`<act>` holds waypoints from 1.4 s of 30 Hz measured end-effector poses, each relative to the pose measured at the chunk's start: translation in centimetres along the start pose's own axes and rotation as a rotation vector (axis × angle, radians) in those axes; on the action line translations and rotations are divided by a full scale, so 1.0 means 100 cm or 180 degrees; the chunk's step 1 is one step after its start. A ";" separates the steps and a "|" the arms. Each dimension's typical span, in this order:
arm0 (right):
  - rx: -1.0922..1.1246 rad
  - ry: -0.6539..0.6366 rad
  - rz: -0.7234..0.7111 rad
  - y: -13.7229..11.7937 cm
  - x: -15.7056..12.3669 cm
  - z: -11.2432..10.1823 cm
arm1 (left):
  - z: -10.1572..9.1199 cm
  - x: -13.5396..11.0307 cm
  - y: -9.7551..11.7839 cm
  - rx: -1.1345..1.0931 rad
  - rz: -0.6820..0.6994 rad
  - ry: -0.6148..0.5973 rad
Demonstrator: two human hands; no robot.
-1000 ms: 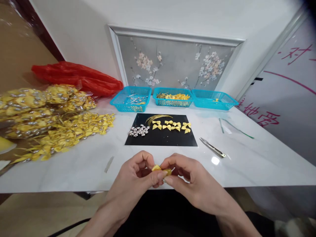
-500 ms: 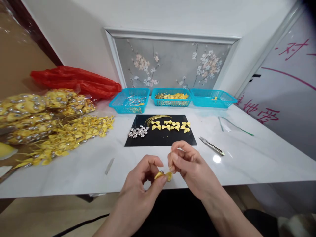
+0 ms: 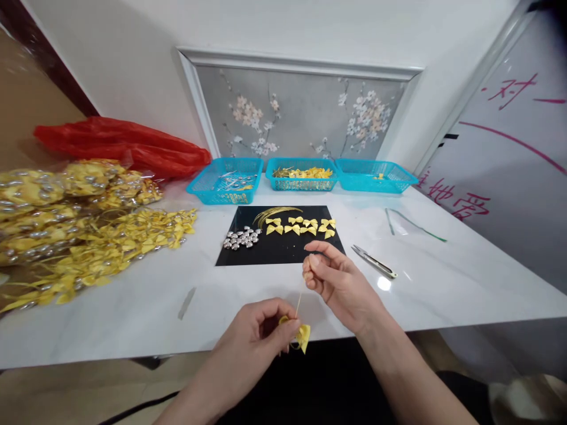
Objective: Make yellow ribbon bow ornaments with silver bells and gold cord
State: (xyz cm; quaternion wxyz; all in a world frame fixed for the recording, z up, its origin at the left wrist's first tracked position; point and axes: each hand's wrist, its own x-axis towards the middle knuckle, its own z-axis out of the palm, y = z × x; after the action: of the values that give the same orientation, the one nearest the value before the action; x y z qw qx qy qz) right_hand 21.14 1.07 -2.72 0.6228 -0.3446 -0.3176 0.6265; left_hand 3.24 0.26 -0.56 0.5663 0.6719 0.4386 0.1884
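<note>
Near the table's front edge my left hand (image 3: 268, 330) pinches a yellow ribbon bow (image 3: 303, 337) between thumb and forefinger. A thin pale yellow cord (image 3: 299, 304) runs taut up from the bow to my right hand (image 3: 330, 280), whose thumb and fingers are closed on its upper end. Beyond my hands lies a black mat (image 3: 274, 254). On it are silver heart-shaped beads (image 3: 243, 237) at the left, a bundle of gold cords (image 3: 277, 212) at the back, and several yellow bows (image 3: 292, 228) in rows. My left fingers cover part of the held bow.
Thread snips (image 3: 374, 261) lie right of the mat. Three blue baskets (image 3: 233, 198) (image 3: 303, 184) (image 3: 376, 184) line the wall. Bagged and loose yellow bows with silver beads (image 3: 119, 245) heap up at the left, before a red plastic bag (image 3: 128, 144).
My right hand has drawn up and away from my left, and the cord now stretches between them. The bow in my left hand has turned and hangs lower. The view has shifted slightly.
</note>
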 end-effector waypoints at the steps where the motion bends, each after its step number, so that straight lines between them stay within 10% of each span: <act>1: -0.0064 0.0016 -0.0011 0.000 0.001 -0.002 | 0.000 0.002 0.001 -0.0011 0.0046 0.0019; 12: -0.2067 0.0256 -0.0327 0.004 0.005 -0.030 | 0.004 0.013 -0.002 -0.0368 -0.0172 0.0128; 20: -0.4882 0.1545 -0.0780 -0.030 -0.011 -0.082 | 0.000 0.024 -0.012 -0.0179 -0.0215 0.0482; 25: -0.5739 0.1629 -0.0561 -0.031 -0.020 -0.100 | -0.002 0.027 -0.009 -0.0121 -0.0225 0.0469; 32: -0.5612 0.1333 -0.0560 -0.029 -0.033 -0.089 | 0.002 0.025 -0.006 0.0361 0.0146 0.0830; 38: -0.3651 -0.0122 -0.0760 -0.009 -0.076 -0.032 | 0.013 0.015 0.004 0.0496 0.0338 0.1359; 42: -0.3576 -0.0432 -0.0633 0.000 -0.083 -0.010 | 0.014 0.007 0.012 0.0747 0.0606 0.1546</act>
State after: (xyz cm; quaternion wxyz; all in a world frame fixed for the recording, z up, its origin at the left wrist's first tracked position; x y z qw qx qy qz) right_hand 21.86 -7.25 -3.00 0.3783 -0.5501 -0.6719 0.3207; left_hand 5.08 -0.01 0.00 0.3428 0.7062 0.5151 0.3441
